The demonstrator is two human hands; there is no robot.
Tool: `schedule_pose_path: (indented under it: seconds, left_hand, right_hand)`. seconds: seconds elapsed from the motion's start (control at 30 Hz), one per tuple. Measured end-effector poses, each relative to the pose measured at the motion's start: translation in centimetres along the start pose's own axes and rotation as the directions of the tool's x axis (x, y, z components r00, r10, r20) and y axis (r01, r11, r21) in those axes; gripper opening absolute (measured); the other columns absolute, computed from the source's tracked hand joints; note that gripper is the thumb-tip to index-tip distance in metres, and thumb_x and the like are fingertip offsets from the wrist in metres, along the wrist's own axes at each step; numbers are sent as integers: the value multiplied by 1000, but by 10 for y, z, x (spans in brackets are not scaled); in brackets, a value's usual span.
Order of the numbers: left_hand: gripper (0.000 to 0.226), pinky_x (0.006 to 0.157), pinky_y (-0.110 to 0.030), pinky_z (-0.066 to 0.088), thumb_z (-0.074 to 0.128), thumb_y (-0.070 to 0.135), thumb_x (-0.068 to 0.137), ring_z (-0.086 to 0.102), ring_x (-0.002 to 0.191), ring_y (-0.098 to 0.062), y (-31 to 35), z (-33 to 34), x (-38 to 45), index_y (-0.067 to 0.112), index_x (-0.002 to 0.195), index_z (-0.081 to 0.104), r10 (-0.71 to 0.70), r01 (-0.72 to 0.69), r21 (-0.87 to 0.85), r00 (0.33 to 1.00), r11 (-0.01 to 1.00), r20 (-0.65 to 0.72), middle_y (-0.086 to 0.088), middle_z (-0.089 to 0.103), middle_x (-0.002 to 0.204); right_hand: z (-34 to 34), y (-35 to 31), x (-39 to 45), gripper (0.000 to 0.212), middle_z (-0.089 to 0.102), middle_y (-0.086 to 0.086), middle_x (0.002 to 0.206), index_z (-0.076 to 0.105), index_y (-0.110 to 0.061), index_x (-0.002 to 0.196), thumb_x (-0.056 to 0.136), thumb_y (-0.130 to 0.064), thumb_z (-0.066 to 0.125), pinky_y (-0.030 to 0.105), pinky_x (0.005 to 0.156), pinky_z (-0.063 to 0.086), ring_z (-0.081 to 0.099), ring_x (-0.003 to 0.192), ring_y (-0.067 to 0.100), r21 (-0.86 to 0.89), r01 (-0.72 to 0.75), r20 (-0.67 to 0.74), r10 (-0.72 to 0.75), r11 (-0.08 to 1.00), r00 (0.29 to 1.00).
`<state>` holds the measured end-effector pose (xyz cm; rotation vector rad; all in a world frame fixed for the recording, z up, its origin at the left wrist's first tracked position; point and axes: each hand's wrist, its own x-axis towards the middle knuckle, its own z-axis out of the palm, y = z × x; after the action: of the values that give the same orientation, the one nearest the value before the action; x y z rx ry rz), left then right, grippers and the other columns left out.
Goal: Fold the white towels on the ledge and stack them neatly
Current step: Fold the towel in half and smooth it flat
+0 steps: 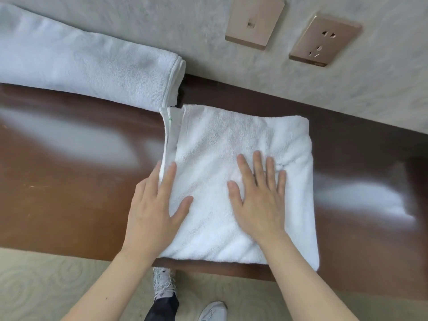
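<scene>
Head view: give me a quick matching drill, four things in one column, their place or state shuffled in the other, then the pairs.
1. left hand
2. right hand
3. rolled towel
4. power socket

A. on the wall
B. flat on the middle of the folded towel
C. at the ledge's far left
D. on the folded towel's left edge

Pairs: 1-D, 2-B, 3-C, 4-A

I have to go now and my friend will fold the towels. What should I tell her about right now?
Left hand: open, flat on the left edge of the folded towel.
Right hand: open, pressing flat on its middle.
That towel lies folded square on the brown ledge.
A second towel lies long at the back left, against the wall.
Done: one towel folded.
Left: fold the long one smaller, then stack them.
</scene>
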<state>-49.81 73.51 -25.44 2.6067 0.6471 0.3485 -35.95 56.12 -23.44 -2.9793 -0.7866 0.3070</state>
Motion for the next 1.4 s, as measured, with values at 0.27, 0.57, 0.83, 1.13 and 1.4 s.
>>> schedule_pose_path:
  seconds: [0.27,0.57,0.83,1.13,1.4]
  left_hand:
    - [53,117,-56,26,47,43,100,21,152,-36,27,-7,-18,23,150,48,62,-59,327,998,943,0,-13,25,164]
    - [64,121,-45,24,30,55,101,21,153,-29,9,-4,-30,28,159,24,-68,36,193,984,981,164,-3,18,168]
    - [53,110,-45,34,43,18,97,30,149,-36,4,-21,-59,20,150,45,-107,102,149,994,984,30,-17,33,160]
    - [78,118,-67,14,37,56,97,3,152,-46,88,21,-35,11,159,22,-261,210,226,939,951,225,-18,9,167]
    - [82,120,-65,9,31,67,94,0,154,-41,70,30,-8,21,160,19,-114,39,296,964,954,241,-12,8,168]
  right_hand:
    - [-11,-6,15,73,-18,-2,167,-7,-38,159,97,-68,19,51,123,-12,-24,152,19,14,68,-17,-68,998,998]
    - [-30,-13,36,70,14,4,168,19,-31,159,98,-65,21,53,124,-4,3,155,28,-68,56,-23,-57,996,998]
    - [-45,-29,102,64,2,0,169,12,-40,158,100,-62,27,55,122,-8,-3,155,28,-88,333,65,-329,939,942]
    - [-22,-28,116,58,0,-14,168,11,-54,153,98,-65,21,46,124,1,2,154,32,11,470,65,-470,883,881]
    - [-17,-7,128,56,11,-12,166,19,-53,152,98,-68,21,44,117,20,31,137,31,-21,358,-64,-359,934,931]
